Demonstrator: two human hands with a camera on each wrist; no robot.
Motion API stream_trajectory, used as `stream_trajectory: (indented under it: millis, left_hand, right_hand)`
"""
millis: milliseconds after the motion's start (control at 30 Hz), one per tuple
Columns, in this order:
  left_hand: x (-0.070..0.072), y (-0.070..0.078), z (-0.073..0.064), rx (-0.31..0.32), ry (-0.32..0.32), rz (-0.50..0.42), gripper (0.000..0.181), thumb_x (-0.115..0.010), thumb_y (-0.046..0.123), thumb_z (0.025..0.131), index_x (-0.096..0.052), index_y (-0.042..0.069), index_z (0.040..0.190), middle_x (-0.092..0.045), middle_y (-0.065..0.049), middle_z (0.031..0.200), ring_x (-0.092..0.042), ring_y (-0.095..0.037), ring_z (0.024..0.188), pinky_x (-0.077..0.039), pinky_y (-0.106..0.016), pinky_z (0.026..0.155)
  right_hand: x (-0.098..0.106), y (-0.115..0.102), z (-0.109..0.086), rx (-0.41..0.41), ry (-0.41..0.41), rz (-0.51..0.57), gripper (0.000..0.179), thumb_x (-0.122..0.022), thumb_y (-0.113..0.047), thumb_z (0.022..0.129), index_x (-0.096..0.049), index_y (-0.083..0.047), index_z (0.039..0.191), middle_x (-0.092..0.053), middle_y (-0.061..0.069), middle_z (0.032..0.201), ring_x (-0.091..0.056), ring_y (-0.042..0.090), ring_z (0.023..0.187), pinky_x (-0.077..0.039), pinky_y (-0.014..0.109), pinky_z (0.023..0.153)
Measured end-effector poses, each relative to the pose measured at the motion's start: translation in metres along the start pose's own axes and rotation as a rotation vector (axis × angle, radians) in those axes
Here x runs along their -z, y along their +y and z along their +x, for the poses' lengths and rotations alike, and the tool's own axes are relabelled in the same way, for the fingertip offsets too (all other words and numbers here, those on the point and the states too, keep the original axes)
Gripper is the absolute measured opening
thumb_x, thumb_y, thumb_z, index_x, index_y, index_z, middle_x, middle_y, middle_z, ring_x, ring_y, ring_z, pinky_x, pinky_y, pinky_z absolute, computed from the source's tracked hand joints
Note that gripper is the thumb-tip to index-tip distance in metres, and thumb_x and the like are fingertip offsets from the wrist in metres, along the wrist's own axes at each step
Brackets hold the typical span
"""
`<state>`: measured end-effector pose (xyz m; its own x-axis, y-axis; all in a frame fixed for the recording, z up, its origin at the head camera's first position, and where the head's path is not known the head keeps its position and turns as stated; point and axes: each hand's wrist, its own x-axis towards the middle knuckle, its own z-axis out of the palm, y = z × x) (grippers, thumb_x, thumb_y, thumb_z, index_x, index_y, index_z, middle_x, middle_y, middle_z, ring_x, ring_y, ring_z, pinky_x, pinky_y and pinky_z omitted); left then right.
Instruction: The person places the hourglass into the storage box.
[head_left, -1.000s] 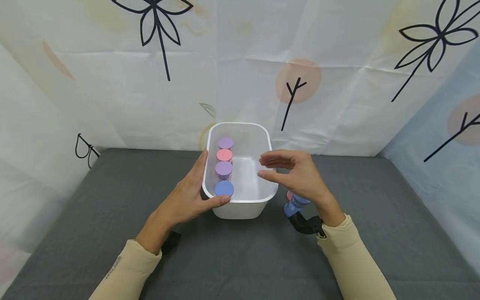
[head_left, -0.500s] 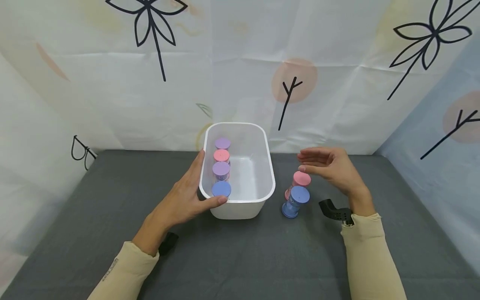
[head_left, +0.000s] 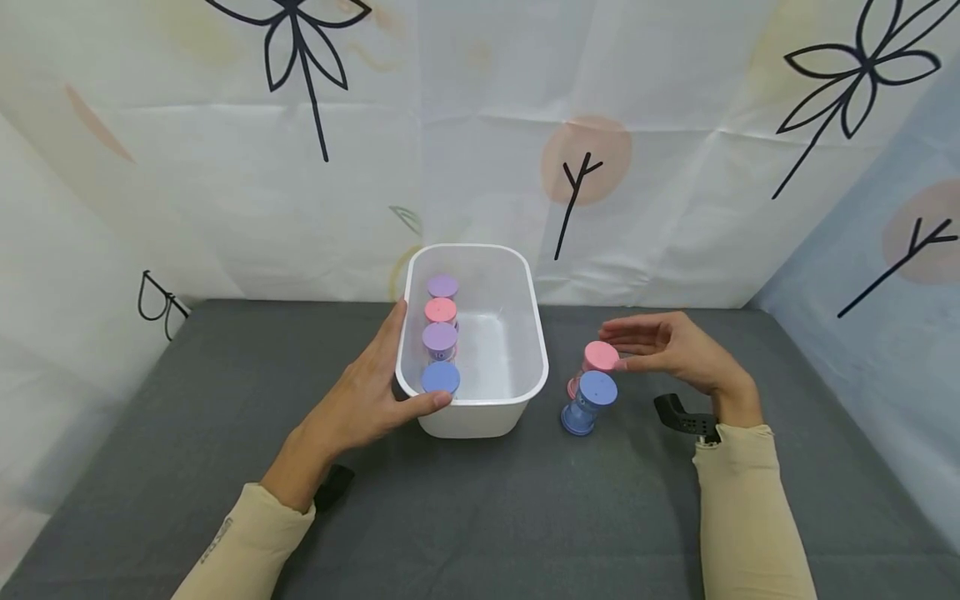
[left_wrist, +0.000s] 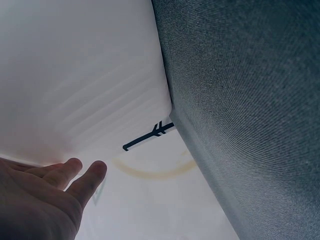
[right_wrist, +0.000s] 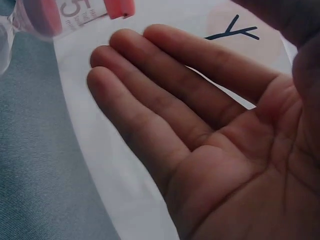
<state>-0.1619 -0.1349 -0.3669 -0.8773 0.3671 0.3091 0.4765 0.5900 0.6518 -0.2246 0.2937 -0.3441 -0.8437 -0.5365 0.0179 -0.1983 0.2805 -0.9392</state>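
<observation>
A white plastic bin (head_left: 482,422) stands mid-table. Along its inner left side is a row of sand timers: a far purple one (head_left: 442,286), a pink one (head_left: 440,311), a nearer purple one (head_left: 439,337) and a blue one (head_left: 440,377). My left hand (head_left: 369,392) rests against the bin's left outer wall, fingers extended, thumb at the front rim. Right of the bin stand a pink sand timer (head_left: 601,357) and, before it, a blue sand timer (head_left: 590,402). My right hand (head_left: 670,353) is beside the pink timer's cap, fingers extended, palm towards it; in the right wrist view the fingers (right_wrist: 145,120) hold nothing.
Dark grey cloth (head_left: 480,533) covers the table. A white patterned backdrop (head_left: 480,150) rises behind the bin, with side panels at left and right. A black wrist strap (head_left: 684,418) sticks out below my right wrist.
My right hand has moved right from over the bin, then down beside the pink timer outside, uncovering both timers there. My left hand has stayed at the bin. The view has shifted slightly.
</observation>
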Motion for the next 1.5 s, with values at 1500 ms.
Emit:
stream_trajectory:
  millis: [1500]
  left_hand:
    - [0.000,-0.001,0.001,-0.011,0.004,0.010,0.119,-0.078,0.055,0.084,0.005,0.022,0.164,-0.008,0.002,0.169,-0.036,-0.025,0.142,-0.039,-0.060,0.105]
  right_hand:
    - [-0.026,-0.054,-0.001,0.202,0.423,0.070,0.046,-0.079,0.012,0.080,-0.066,0.010,0.124,-0.075,0.004,0.106,-0.073,0.013,0.096,-0.055,0.023,0.083]
